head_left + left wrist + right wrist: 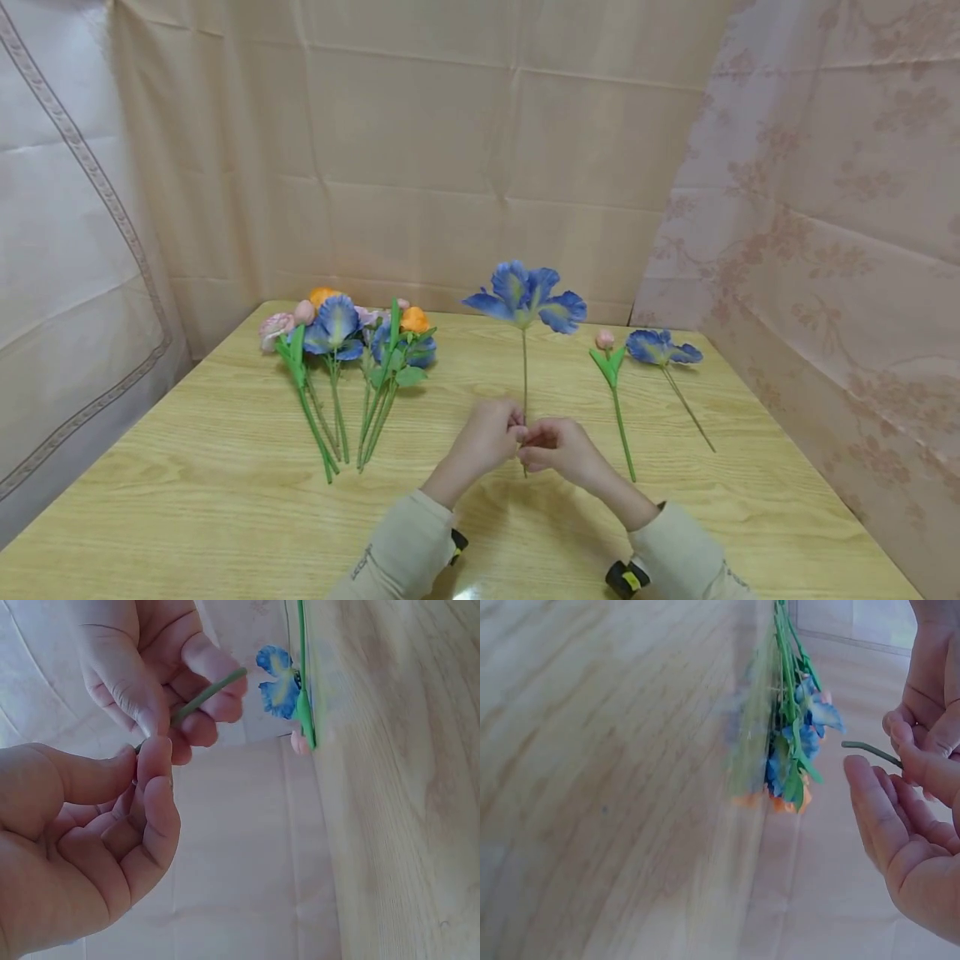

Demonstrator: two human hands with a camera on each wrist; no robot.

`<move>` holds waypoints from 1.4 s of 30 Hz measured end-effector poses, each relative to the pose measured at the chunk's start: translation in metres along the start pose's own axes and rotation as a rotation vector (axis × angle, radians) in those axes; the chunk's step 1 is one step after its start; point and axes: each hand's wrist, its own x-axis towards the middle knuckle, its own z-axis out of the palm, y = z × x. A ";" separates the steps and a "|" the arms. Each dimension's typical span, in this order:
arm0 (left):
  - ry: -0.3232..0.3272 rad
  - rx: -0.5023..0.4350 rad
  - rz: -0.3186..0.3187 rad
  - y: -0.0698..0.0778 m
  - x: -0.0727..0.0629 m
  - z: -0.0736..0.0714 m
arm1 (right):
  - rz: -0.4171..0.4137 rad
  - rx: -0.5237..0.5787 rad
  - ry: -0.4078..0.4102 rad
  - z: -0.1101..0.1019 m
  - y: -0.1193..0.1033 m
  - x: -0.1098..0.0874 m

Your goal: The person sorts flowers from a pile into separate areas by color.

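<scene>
A blue iris [525,300] on a thin stem stands upright above the table, blossom at the top. My left hand [487,433] pinches its stem between thumb and forefinger. Just beside it, my right hand [566,454] grips the same stem lower down, thumb against curled fingers. The two hands meet at the stem and partly hide it. In the left wrist view the stem's lower end [217,690] sticks out past the right fingers; the right wrist view shows that bent green tip [870,750] too. The blossom lies outside both wrist views.
On the wooden table [225,517], a pink tulip [617,392] and another blue iris [663,348] lie to the right. Two bunches of mixed flowers, a left bunch [337,329] and a right bunch [390,358], lie at the left. Cloth curtains [450,150] surround the table.
</scene>
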 end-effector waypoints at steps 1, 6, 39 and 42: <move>0.001 0.005 0.000 0.001 0.000 0.000 | -0.002 0.004 0.003 0.000 0.000 0.000; 0.008 0.031 0.004 0.002 0.000 0.003 | 0.012 0.015 0.013 0.001 0.001 -0.001; -0.003 0.136 0.054 -0.005 -0.003 0.001 | 0.221 -0.480 0.450 -0.098 0.034 -0.014; -0.002 0.139 0.054 -0.006 -0.003 0.002 | 0.192 -0.665 0.484 -0.117 0.039 -0.021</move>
